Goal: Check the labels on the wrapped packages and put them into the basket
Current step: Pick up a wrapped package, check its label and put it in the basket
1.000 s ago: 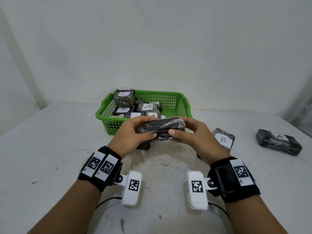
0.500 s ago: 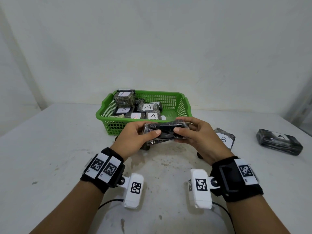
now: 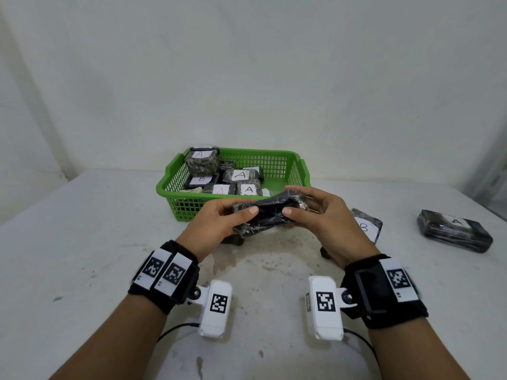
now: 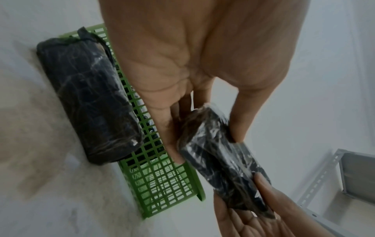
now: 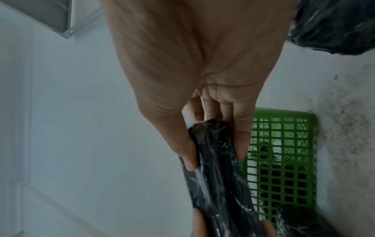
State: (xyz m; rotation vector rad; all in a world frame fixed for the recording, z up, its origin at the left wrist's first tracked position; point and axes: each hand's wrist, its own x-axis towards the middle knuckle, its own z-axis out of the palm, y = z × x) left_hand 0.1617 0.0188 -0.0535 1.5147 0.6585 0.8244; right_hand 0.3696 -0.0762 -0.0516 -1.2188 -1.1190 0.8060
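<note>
Both hands hold one black plastic-wrapped package (image 3: 270,213) in the air just in front of the green basket (image 3: 277,154). My left hand (image 3: 219,220) grips its left end, thumb on top; my right hand (image 3: 315,212) pinches its right end. No label shows on the side facing me. In the left wrist view the package (image 4: 221,162) sits between thumb and fingers; in the right wrist view the package (image 5: 215,168) is pinched edge-on. The basket holds several wrapped packages with white A and B labels.
On the white table (image 3: 82,242), a package labelled B (image 3: 367,226) lies behind my right hand and one labelled A (image 3: 454,230) at the far right. Another dark package (image 4: 89,102) lies against the basket's front wall under my left hand. A grey metal shelf (image 4: 349,176) stands to the right.
The held package has been turned in both hands and lifted slightly toward the basket; its right end now tilts upward. The other packages have not moved.
</note>
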